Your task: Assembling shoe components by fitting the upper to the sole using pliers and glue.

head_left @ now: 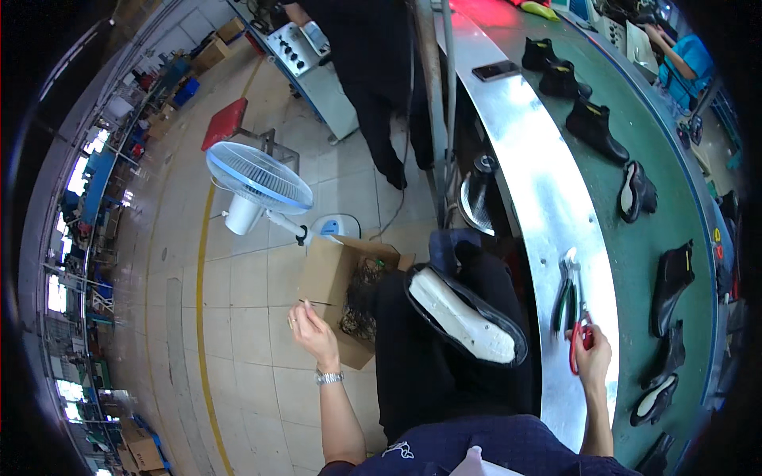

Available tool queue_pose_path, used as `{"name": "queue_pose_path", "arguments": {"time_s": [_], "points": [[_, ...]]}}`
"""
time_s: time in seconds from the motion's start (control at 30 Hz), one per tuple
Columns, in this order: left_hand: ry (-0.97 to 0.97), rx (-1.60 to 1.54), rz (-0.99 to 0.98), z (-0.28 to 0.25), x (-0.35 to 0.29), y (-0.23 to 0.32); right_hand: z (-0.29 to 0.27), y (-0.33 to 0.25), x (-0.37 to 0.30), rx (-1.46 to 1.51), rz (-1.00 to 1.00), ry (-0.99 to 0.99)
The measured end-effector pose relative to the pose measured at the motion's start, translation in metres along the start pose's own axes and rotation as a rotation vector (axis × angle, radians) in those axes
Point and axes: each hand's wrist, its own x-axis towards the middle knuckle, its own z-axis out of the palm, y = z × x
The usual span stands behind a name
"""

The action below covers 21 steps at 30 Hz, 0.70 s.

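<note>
At the bench's metal edge, my right hand [593, 357] is closed round the handles of a red-handled tool [575, 353]; whether it is scissors or pliers is unclear. Green-handled pliers [564, 305] lie just left of it on the metal. On my lap rests a black shoe [468, 317], its pale underside facing up. Raised beside the cardboard box [324, 271], my left hand [313, 335] has its fingertips drawn together; anything between them is too small to make out. The box holds a dark, wiry tangle [363, 293].
A conveyor [635, 293] runs along my right with several black shoes and boots. A phone [496, 71] lies on the metal edge [528, 127]. Ahead left stand a fan [260, 178] and a red-topped stool [225, 124]. A person in black [369, 71] stands beyond the metal post [438, 103].
</note>
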Motion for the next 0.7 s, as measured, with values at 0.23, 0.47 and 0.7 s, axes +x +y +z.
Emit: {"name": "queue_pose_path", "arguments": {"time_s": [0.23, 0.47, 0.7], "points": [[-0.405, 0.264, 0.067, 0.044, 0.005, -0.092, -0.010, 0.048, 0.008, -0.379, -0.003, 0.086], [-0.529, -0.363, 0.592, 0.014, 0.013, 0.141, 0.014, 0.003, 0.041, -0.144, -0.149, 0.177], [-0.851, -0.411, 0.840, 0.062, 0.030, 0.221, 0.066, -0.031, 0.094, -0.407, -0.194, 0.131]]}}
